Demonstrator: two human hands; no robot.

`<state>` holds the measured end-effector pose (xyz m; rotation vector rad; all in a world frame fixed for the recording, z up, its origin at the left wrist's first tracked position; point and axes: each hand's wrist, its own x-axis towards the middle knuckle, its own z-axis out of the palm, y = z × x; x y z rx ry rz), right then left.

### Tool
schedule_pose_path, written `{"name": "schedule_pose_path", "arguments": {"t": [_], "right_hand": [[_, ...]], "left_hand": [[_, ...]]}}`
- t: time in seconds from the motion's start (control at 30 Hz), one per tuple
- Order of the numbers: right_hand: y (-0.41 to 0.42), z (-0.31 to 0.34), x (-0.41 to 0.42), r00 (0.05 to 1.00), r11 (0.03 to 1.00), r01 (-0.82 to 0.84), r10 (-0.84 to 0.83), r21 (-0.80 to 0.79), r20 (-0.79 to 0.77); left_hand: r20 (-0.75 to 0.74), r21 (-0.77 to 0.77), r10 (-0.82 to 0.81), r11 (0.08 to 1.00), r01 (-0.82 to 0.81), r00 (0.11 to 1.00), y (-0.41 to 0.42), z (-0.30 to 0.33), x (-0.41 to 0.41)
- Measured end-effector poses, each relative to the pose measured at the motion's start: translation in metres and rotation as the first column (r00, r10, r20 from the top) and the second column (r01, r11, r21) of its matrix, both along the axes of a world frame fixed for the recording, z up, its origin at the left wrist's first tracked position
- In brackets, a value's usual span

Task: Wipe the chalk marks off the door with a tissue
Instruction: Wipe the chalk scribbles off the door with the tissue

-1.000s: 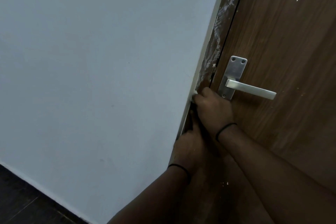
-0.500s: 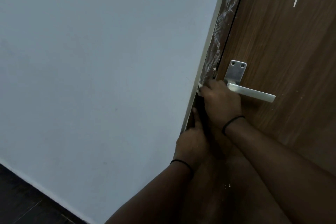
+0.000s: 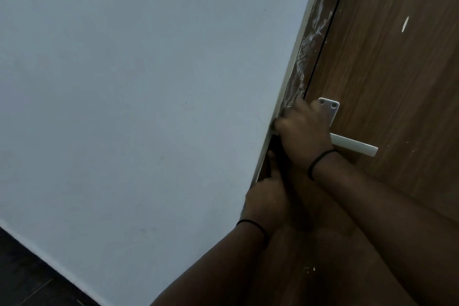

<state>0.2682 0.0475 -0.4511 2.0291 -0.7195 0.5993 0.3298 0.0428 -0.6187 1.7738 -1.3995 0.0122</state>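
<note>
Right hand [image 3: 301, 135] clenched on barely visible tissue [image 3: 273, 128] against chalky door frame [image 3: 313, 30]; left hand [image 3: 267, 197] grip unclear; risks smearing chalk upward, snagging lever handle [image 3: 354, 147].

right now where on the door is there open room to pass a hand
Free: the wood right of the lever handle, below the white mark, and the frame strip above the right hand. Crowded: beside the handle, where both hands meet, left hand lower.
</note>
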Motion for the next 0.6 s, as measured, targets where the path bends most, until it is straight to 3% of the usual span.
{"name": "schedule_pose_path", "arguments": {"t": [0.07,0.17,0.23,0.37,0.43,0.53,0.6], "right_hand": [[-0.005,-0.009,-0.006,0.999,1.000,-0.029,0.029,0.011,-0.036],[-0.016,0.009,-0.011,0.975,0.994,-0.043,0.065,-0.105,0.214],[-0.011,0.019,-0.004,0.950,0.991,-0.041,0.078,-0.127,0.303],[-0.011,0.008,0.001,0.997,1.000,-0.017,0.016,0.022,0.077],[-0.015,0.020,-0.007,0.991,1.000,0.017,-0.019,0.017,0.132],[-0.016,0.045,-0.010,0.936,0.997,0.056,-0.037,-0.043,0.350],[-0.014,0.043,-0.007,0.969,1.000,-0.005,0.008,-0.012,0.248]], "left_hand": [[-0.011,-0.004,0.003,1.000,-0.003,1.000,-0.001,-0.001,0.001],[0.023,-0.008,0.015,1.000,-0.015,1.000,0.002,-0.003,-0.002],[0.034,-0.003,0.036,0.999,-0.036,0.999,0.001,-0.004,-0.001],[0.029,0.020,0.013,1.000,-0.014,0.999,0.000,-0.004,0.001],[0.039,0.041,0.015,0.999,-0.017,0.999,-0.001,-0.004,0.000],[0.037,0.056,0.036,0.998,-0.038,0.999,-0.003,-0.003,0.000],[0.025,0.043,0.033,0.999,-0.034,0.999,-0.003,-0.002,0.001]]}}
